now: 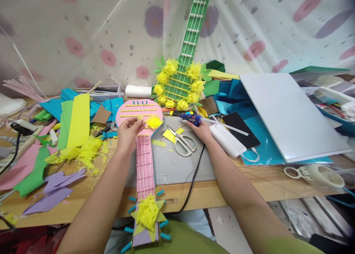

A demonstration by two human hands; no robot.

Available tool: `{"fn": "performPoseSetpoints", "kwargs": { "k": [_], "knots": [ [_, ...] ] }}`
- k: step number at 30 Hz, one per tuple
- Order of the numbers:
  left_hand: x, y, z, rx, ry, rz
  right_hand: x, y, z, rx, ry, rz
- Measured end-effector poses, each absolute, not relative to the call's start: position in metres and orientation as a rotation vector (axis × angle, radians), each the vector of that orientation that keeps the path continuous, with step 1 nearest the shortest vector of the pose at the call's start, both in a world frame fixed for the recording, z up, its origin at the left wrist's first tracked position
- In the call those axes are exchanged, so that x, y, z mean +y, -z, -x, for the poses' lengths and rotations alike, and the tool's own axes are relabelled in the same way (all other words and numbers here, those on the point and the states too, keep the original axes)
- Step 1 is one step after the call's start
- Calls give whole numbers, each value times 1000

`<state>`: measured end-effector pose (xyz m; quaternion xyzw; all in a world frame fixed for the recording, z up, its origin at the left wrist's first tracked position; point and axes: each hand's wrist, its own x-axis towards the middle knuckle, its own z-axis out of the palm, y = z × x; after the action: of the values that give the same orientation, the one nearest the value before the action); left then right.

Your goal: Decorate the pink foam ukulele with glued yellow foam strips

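A pink paper guitar (145, 156) lies on the table with its neck towards me. On its round body sits a yellow paper flower (154, 122), and a larger yellow flower (148, 214) is on the headstock. Over the body, my left hand (129, 131) pinches a small yellow paper piece (140, 118) between thumb and fingertips. My right hand (202, 130) is closed around a blue glue gun (192, 118), a white glue stick trailing from its back. Between my hands, open scissors (183, 141) rest on the grey cutting mat (169, 169), beside yellow paper scraps.
Behind stands a green paper guitar (180, 80) ringed with yellow flowers. Yellow shreds (85, 152) and coloured paper cover the left side. A white power strip (229, 139), black phone (241, 129) and white board (291, 117) lie right. A black cable (195, 176) crosses the mat.
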<state>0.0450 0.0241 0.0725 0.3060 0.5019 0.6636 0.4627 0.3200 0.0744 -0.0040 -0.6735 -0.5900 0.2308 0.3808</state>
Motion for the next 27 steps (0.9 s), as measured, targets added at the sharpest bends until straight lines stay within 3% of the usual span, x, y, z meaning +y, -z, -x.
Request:
{"fn": "performPoseSetpoints", "kwargs": {
  "k": [8,14,21,27],
  "knots": [
    [17,-74,-61,1155,-1583,-694,69,-3,-320,-1694,-349,1763],
    [18,-79,-71,1074,-1585,-554,42,-15,-305,-1371,-127,1888],
    [21,-75,-81,1007,-1542,-499,21,-30,-249,-1564,-676,1411],
    [16,-79,-92,1048,-1473,-516,32,-58,-207,-1201,-1353,960]
  ]
}}
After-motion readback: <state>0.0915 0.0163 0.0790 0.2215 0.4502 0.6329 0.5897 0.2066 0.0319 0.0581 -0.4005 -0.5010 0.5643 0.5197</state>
